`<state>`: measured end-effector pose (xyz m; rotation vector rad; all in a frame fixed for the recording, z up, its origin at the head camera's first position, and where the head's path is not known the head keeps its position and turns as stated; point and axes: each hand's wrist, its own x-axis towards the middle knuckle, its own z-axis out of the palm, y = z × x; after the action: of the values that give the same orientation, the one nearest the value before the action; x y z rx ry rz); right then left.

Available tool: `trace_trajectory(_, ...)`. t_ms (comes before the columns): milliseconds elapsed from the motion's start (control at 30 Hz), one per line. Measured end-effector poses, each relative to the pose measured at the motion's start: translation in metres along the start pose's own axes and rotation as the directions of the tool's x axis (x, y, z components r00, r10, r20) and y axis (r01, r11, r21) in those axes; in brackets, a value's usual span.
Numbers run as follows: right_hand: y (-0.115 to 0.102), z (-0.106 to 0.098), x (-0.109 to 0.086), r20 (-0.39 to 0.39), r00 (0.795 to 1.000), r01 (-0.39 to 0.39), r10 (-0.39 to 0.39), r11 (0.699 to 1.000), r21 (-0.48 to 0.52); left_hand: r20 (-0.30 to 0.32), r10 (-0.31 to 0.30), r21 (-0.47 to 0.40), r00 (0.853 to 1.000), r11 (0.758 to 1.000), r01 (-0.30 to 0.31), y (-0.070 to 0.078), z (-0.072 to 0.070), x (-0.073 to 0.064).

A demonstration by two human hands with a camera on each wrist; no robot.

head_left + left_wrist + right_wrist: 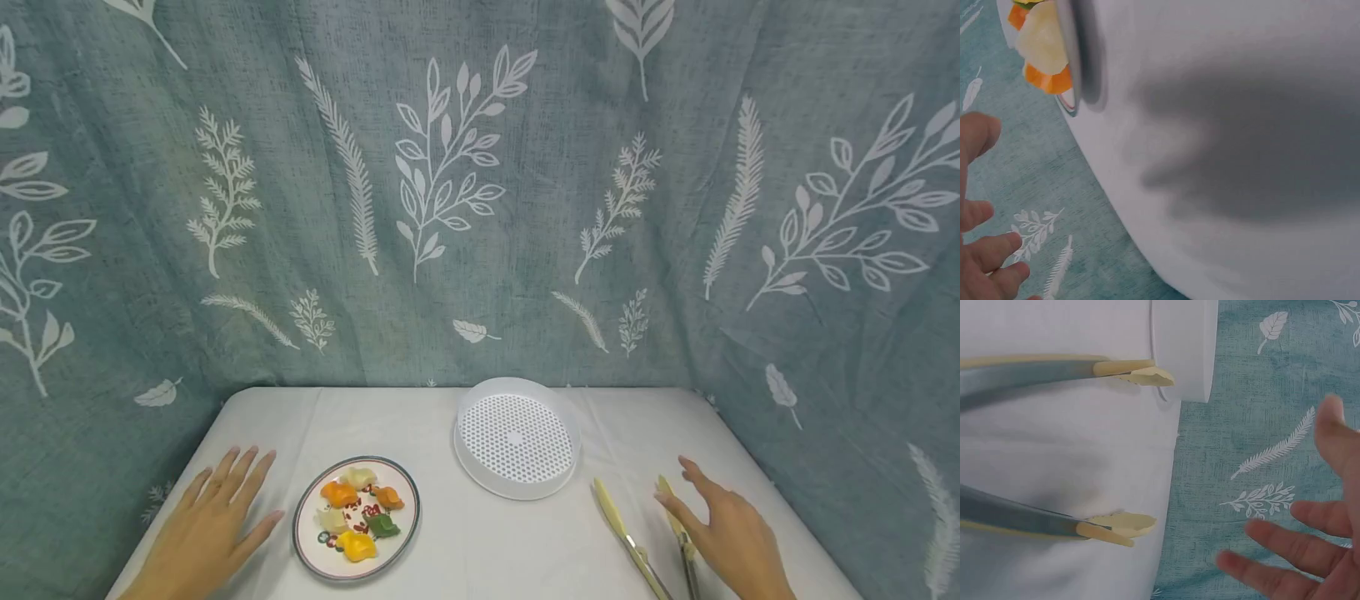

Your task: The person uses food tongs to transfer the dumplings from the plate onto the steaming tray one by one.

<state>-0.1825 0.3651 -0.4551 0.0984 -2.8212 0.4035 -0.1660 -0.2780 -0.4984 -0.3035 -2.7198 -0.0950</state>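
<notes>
My left hand [206,529] is spread with straight fingers over the left side of the table, its thumb pointing toward the plate [305,515]. On that plate sit several dumpling-shaped pieces [357,547] in yellow, orange, green and cream. In the left wrist view, a broad shadow falls on the cloth. My right hand [735,533] holds nothing, and its fingers are apart. It overlaps one arm of the tongs [615,517] in the head view. These metal tongs have pale yellow tips and lie spread apart; their near end is out of frame.
A round white perforated basket [514,437] stands at the table's back, right of centre. White cloth [480,542] covers the table. A blue-green curtain [525,325] with white leaf prints hangs behind the table and along both sides.
</notes>
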Motion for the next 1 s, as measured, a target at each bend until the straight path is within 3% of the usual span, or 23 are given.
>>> trace_trajectory(167,0.000,0.003,-0.002,0.025,1.000,-0.011,0.010,1.000,0.021,0.059,-0.052,-0.047,0.997,0.997,0.055,0.004,0.002,0.001)
trace_trajectory(367,0.001,0.010,-0.008,0.068,0.993,-0.094,0.093,0.995,0.025,0.146,-0.119,-0.147,0.982,0.979,0.141,0.008,0.005,0.001)
trace_trajectory(467,0.002,0.015,-0.011,0.091,0.985,-0.146,0.144,0.989,0.024,0.252,-0.180,-0.207,0.951,0.950,0.235,0.011,0.007,0.003)
trace_trajectory(600,0.004,0.023,-0.017,0.098,0.978,-0.186,0.182,0.982,0.035,0.393,-0.246,-0.280,0.886,0.886,0.370,0.016,0.011,0.005)
trace_trajectory(700,0.005,0.026,-0.021,0.070,0.976,-0.211,0.207,0.976,0.059,0.441,-0.264,-0.331,0.858,0.841,0.429,0.019,0.014,0.006)
trace_trajectory(867,0.007,0.030,-0.025,0.042,0.966,-0.260,0.256,0.960,0.101,0.464,-0.269,-0.401,0.844,0.786,0.471,0.020,0.020,0.006)
trace_trajectory(1000,0.010,0.032,-0.025,0.091,0.954,-0.294,0.285,0.950,0.106,0.482,-0.275,-0.412,0.832,0.766,0.493,0.021,0.025,0.006)
